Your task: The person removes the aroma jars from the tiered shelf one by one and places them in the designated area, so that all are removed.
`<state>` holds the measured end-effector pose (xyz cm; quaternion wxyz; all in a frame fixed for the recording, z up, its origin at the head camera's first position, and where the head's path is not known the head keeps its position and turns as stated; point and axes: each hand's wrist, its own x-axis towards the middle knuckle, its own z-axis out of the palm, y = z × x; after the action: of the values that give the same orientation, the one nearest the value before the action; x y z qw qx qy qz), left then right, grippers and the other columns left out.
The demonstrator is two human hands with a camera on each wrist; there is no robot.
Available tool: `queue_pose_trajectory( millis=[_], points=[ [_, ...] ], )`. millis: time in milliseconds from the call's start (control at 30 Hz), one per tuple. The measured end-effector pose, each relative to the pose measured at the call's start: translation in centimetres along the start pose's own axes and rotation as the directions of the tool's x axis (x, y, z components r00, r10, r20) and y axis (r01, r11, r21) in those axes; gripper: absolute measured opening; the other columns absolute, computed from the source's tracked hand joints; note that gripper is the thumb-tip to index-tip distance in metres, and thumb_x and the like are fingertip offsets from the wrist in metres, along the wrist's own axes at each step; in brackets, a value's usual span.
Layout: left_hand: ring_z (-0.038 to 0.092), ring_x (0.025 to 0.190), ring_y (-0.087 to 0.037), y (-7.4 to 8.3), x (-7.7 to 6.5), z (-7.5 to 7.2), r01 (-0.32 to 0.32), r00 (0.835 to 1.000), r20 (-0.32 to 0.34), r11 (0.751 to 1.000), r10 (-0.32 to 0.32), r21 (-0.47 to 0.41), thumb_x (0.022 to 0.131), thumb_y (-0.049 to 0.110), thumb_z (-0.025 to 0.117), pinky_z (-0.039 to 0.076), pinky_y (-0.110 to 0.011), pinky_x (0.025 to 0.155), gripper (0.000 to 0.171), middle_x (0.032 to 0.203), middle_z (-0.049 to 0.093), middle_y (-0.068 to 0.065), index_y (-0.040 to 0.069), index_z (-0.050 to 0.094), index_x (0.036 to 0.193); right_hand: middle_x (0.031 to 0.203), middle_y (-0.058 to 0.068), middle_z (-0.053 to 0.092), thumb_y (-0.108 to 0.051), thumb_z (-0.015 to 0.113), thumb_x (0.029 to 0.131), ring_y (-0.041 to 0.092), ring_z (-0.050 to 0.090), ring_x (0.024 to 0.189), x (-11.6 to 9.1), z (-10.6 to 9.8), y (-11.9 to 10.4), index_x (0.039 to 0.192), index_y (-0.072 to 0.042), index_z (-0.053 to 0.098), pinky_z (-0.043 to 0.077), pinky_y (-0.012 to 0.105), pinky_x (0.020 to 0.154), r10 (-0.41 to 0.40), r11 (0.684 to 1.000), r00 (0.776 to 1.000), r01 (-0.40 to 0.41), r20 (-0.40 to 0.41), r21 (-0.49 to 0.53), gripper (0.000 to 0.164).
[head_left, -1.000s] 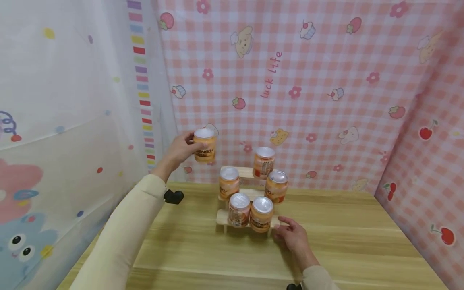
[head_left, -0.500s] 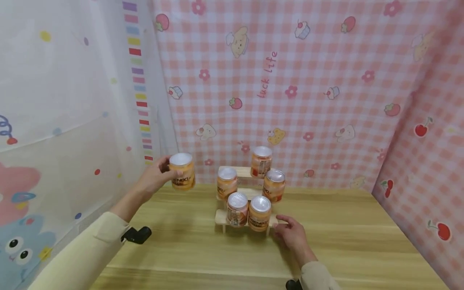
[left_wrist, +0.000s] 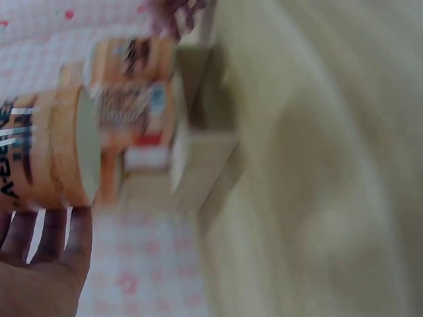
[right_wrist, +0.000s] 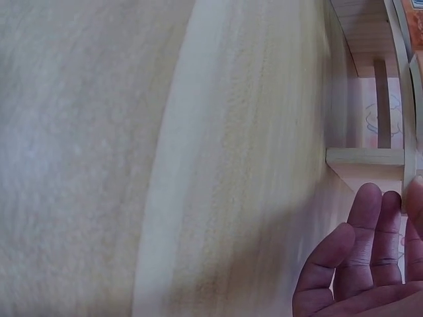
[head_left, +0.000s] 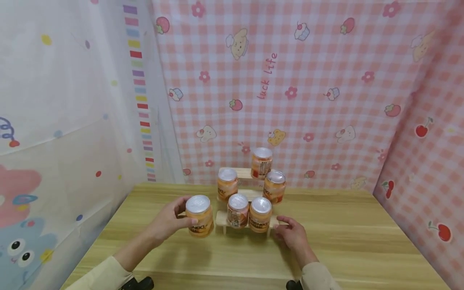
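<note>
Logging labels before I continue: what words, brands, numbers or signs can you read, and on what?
"luck life": pink checked cloth.
"NDO": can in the left grip; rest unclear.
"NDO": front right can; rest blurred.
Other cans: print too small or blurred to read fully.

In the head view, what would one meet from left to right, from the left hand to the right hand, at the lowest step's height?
Left hand, held orange cylindrical can with silver lid, left orange silver-lidded can on the pale wooden lowest step, right orange silver-lidded can there, right hand.
</note>
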<state>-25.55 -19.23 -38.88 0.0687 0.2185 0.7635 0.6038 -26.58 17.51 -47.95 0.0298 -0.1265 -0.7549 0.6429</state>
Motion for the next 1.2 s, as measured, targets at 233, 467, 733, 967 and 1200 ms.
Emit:
queue_pose_trajectory(
  millis=[233, 467, 733, 967, 1200],
  points=[
    [0.057, 0.111, -0.028, -1.8, -1.4, 3.6, 0.051, 0.998, -0.028, 0.994, -0.054, -0.092, 0.084, 0.011, 0.079, 0.052, -0.035, 0.093, 0.068, 0.125, 0.057, -0.019, -0.006, 0.043, 0.139, 0.089, 0.008, 0.072, -0.006, 0.069, 0.090, 0.022, 0.070, 0.074, -0.2, 0.1, -0.3, 0.127, 0.006, 0.058, 0.049, 0.031, 0.053, -0.003, 1.000, 1.000, 0.002, 0.018, 0.013, 0.041],
    [0.058, 0.113, -0.029, -4.0, -1.8, 6.3, 0.092, 0.993, -0.065, 0.991, -0.098, -0.093, 0.080, 0.009, 0.081, 0.052, -0.038, 0.095, 0.071, 0.124, 0.058, -0.016, -0.005, 0.045, 0.140, 0.086, 0.006, 0.073, -0.005, 0.070, 0.088, 0.019, 0.070, 0.071, -0.1, -0.3, 0.1, 0.122, 0.006, 0.060, 0.049, 0.027, 0.053, -0.030, 0.997, 0.998, 0.026, 0.050, 0.071, 0.037],
    [0.057, 0.111, -0.026, -5.5, -2.0, 8.2, 0.083, 0.996, -0.010, 0.994, -0.084, -0.075, 0.081, 0.008, 0.080, 0.052, -0.034, 0.093, 0.067, 0.123, 0.058, -0.013, -0.007, 0.046, 0.137, 0.092, 0.008, 0.073, -0.007, 0.068, 0.091, 0.021, 0.071, 0.075, -0.1, -0.4, -0.1, 0.130, 0.005, 0.056, 0.050, 0.031, 0.054, 0.014, 1.000, 1.000, -0.014, 0.024, 0.015, 0.042],
    [0.057, 0.113, -0.028, -6.0, -1.9, 9.0, 0.086, 0.996, 0.012, 0.992, -0.085, -0.093, 0.080, 0.003, 0.080, 0.052, -0.037, 0.096, 0.065, 0.123, 0.059, -0.011, -0.007, 0.047, 0.136, 0.093, 0.007, 0.072, -0.008, 0.068, 0.092, 0.023, 0.070, 0.078, -0.2, -0.4, 0.0, 0.131, 0.005, 0.056, 0.052, 0.034, 0.059, 0.042, 0.999, 0.999, -0.042, 0.023, 0.006, 0.043],
    [0.057, 0.112, -0.027, -6.5, -1.9, 9.1, 0.075, 0.997, -0.003, 0.991, -0.076, -0.110, 0.078, 0.001, 0.081, 0.052, -0.034, 0.095, 0.065, 0.122, 0.060, -0.011, -0.007, 0.049, 0.134, 0.095, 0.006, 0.072, -0.011, 0.069, 0.092, 0.021, 0.070, 0.078, -0.1, -0.2, -0.1, 0.130, 0.003, 0.057, 0.050, 0.033, 0.057, 0.041, 0.999, 0.999, -0.041, 0.028, -0.008, 0.042]
  ],
)
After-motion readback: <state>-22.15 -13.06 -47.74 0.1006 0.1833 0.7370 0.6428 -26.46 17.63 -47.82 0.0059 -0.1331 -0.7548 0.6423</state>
